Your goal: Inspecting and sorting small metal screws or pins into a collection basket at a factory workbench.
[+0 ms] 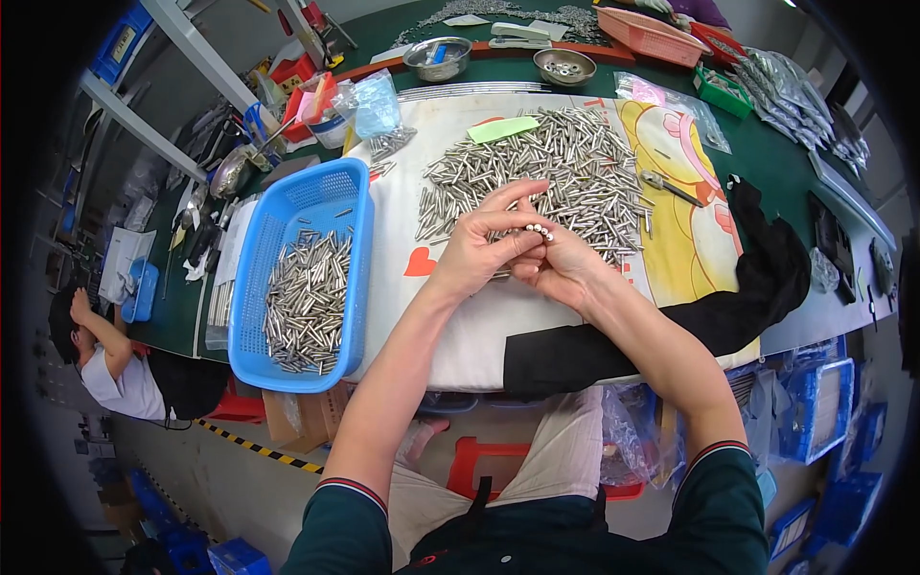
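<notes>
Metal pins point(540, 232), a small bunch with shiny rounded ends showing, sit between the person's two hands. The left hand point(479, 251) has a narrow grip on them, thumb and fingers drawn together, one finger stretched out over the far side. The right hand point(565, 265) is curled around the same bunch from the right, its grip closed on it too; the palm and fingers hide the rest of the pins, so their exact number cannot be told. Both hands are above the near edge of a broad heap of loose pins point(565, 158), which spreads over a printed cloth point(393, 321) on the green surface point(747, 144).

A light green slip point(503, 129) lies on the far left part of the heap. Just right of the heap, a tool with a dark handle point(678, 192) rests on the cloth's yellow print. To the left stands a blue basket point(357, 259), partly filled with more pins point(307, 302). Black fabric point(575, 356) lies along the near right edge, beneath the right forearm. Two metal bowls point(417, 69) stand at the far side, and a pink basket point(640, 38) is at the far right.
</notes>
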`<state>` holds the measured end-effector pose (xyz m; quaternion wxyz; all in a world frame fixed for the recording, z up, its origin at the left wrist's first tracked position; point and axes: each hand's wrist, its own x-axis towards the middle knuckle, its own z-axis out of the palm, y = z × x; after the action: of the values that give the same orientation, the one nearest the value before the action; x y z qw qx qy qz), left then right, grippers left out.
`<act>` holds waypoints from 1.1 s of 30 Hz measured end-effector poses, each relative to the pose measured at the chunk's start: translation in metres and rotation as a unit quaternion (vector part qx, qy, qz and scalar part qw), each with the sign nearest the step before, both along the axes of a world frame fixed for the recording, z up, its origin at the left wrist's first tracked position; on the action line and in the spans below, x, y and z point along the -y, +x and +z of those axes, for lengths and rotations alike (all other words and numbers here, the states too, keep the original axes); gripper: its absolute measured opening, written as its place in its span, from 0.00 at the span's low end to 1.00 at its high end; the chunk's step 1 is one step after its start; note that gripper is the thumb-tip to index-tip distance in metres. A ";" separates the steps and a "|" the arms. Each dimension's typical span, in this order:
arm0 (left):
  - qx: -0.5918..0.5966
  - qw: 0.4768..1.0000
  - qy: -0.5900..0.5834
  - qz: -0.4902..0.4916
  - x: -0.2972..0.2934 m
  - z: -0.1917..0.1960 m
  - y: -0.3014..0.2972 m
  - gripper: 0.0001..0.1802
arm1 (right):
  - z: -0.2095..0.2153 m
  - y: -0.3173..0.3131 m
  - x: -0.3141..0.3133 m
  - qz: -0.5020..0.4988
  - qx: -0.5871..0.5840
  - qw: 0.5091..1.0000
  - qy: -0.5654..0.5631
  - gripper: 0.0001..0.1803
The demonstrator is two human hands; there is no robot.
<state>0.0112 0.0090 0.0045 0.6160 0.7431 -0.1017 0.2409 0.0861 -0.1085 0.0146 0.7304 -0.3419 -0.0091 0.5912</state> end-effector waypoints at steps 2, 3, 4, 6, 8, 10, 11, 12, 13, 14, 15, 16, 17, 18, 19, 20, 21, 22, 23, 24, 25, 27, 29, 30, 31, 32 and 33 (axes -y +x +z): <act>-0.014 1.000 -0.005 0.001 0.003 0.003 0.000 0.11 | 0.010 -0.002 0.001 -0.005 0.054 0.998 -0.017 0.08; -0.027 1.000 -0.009 0.003 0.005 0.005 0.000 0.11 | 0.012 -0.002 0.002 -0.005 0.054 0.998 -0.017 0.08; -0.027 1.000 -0.009 0.003 0.006 0.005 -0.001 0.11 | 0.014 -0.003 0.002 -0.017 0.079 0.997 -0.020 0.07; -0.064 0.996 -0.058 -0.005 0.010 0.004 -0.002 0.14 | 0.016 -0.004 0.002 -0.028 0.104 0.994 -0.022 0.07; -0.040 0.999 -0.010 0.016 0.011 0.002 -0.001 0.18 | 0.016 -0.004 0.001 -0.062 0.130 0.989 -0.040 0.12; -0.023 0.999 -0.032 0.030 0.011 0.001 -0.002 0.25 | 0.006 0.003 -0.002 -0.077 0.112 0.991 -0.006 0.14; -0.029 0.994 -0.102 0.024 0.012 0.001 -0.003 0.28 | 0.009 0.005 -0.004 -0.108 0.099 0.989 0.003 0.15; 0.029 0.991 -0.113 0.070 0.012 0.003 -0.002 0.28 | 0.005 0.009 -0.001 -0.103 0.126 0.986 0.044 0.17; 0.027 0.980 -0.168 0.102 0.008 0.003 -0.001 0.25 | 0.013 0.009 -0.002 -0.121 0.160 0.979 0.042 0.18; 0.025 0.965 -0.222 0.134 0.003 0.003 -0.002 0.23 | 0.026 0.004 -0.004 -0.144 0.182 0.972 0.031 0.18; 0.057 0.932 -0.294 0.203 -0.003 0.004 0.002 0.17 | 0.038 -0.001 -0.010 -0.128 0.220 0.966 0.033 0.20; 0.072 0.907 -0.334 0.246 -0.010 0.003 0.001 0.14 | 0.048 -0.008 -0.016 -0.115 0.255 0.960 0.034 0.21; 0.085 0.878 -0.375 0.285 -0.015 0.004 -0.001 0.12 | 0.056 -0.017 -0.025 -0.101 0.290 0.951 0.035 0.21; 0.085 0.856 -0.394 0.323 -0.018 0.004 -0.002 0.09 | 0.065 -0.029 -0.038 -0.091 0.331 0.939 0.032 0.20; 0.087 0.866 -0.370 0.326 -0.025 -0.001 -0.005 0.09 | 0.072 -0.042 -0.053 -0.076 0.390 0.916 0.053 0.20; 0.088 0.875 -0.344 0.330 -0.031 -0.009 -0.007 0.08 | 0.069 -0.052 -0.075 -0.068 0.464 0.881 0.066 0.20; 0.146 0.874 -0.402 0.231 -0.032 -0.016 -0.005 0.08 | 0.063 -0.060 -0.096 -0.087 0.542 0.833 0.065 0.22; 0.193 0.858 -0.428 0.208 -0.033 -0.017 -0.012 0.09 | 0.066 -0.075 -0.116 -0.086 0.599 0.793 0.067 0.22; 0.145 0.860 -0.403 0.276 -0.033 -0.018 -0.007 0.10 | 0.066 -0.081 -0.129 -0.089 0.656 0.747 0.058 0.23; 0.095 0.857 -0.376 0.340 -0.036 -0.019 -0.001 0.12 | 0.066 -0.086 -0.139 -0.072 0.702 0.707 0.057 0.23; 0.056 0.858 -0.363 0.359 -0.038 -0.017 -0.001 0.13 | 0.067 -0.088 -0.146 -0.052 0.743 0.665 0.058 0.23; 0.070 0.860 -0.377 0.337 -0.032 -0.019 -0.007 0.14 | 0.066 -0.080 -0.147 -0.108 0.852 0.508 0.064 0.20; 0.131 0.874 -0.354 0.306 -0.042 -0.026 -0.011 0.15 | 0.070 -0.065 -0.142 -0.156 0.861 0.479 0.074 0.14; 0.167 0.870 -0.356 0.298 -0.028 -0.008 -0.005 0.15 | 0.066 -0.045 -0.129 -0.146 0.823 0.542 0.083 0.12; 0.130 0.859 -0.371 0.328 -0.029 -0.003 -0.005 0.13 | 0.068 -0.033 -0.112 -0.129 0.809 0.569 0.079 0.11; 0.111 0.846 -0.384 0.352 -0.033 -0.004 -0.003 0.11 | 0.065 -0.020 -0.096 -0.106 0.802 0.586 0.050 0.10; 0.093 0.833 -0.396 0.376 -0.037 -0.005 -0.004 0.10 | 0.069 -0.016 -0.076 -0.049 0.783 0.620 0.010 0.10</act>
<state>0.0073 0.0457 -0.0006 0.7071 0.3907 0.2327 0.5416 0.0696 -0.0329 0.0835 0.4778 -0.6683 -0.5665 0.0634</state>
